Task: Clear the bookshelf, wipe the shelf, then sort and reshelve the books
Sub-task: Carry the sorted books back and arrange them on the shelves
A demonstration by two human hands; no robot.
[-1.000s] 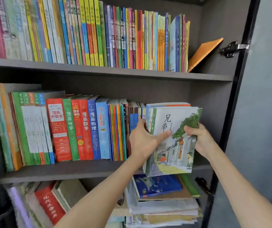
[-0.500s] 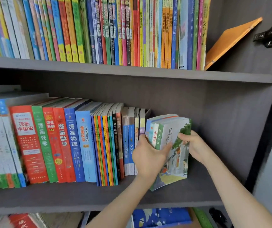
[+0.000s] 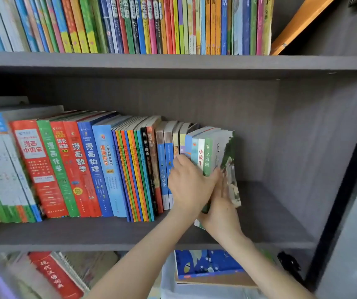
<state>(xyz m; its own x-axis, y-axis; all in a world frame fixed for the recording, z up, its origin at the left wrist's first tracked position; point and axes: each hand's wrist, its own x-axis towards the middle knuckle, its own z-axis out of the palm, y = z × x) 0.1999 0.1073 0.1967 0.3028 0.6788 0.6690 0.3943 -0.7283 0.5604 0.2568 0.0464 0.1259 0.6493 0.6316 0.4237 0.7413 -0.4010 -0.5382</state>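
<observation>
1. A row of books (image 3: 69, 169) is standing upright on the middle shelf (image 3: 87, 234), filling it from the left edge to past the centre; red, green and blue spines are facing outward.
2. Thin multicoloured spines (image 3: 134, 175) are sitting to the right of the wide blue volumes, leaning slightly left.
3. The left hand (image 3: 189, 184) is lying flat against the spines of the row's last books, fingers extended and closed on nothing, covering their lower halves.
4. A small bundle of books (image 3: 205, 156) is standing at the right end of the row, tilted, with an illustrated cover (image 3: 231, 180) facing right.
5. The right hand (image 3: 220, 210) is pressing the bundle's lower front edge; its grip is partly hidden behind the left hand, so cannot tell whether it is clamped.
6. Bare shelf is lying right of the bundle, up to the side panel (image 3: 324, 147).
7. An orange book (image 3: 298, 26) is leaning diagonally on the upper shelf (image 3: 173, 61).
8. A blue book (image 3: 205, 266) is lying flat on the lower level.
</observation>
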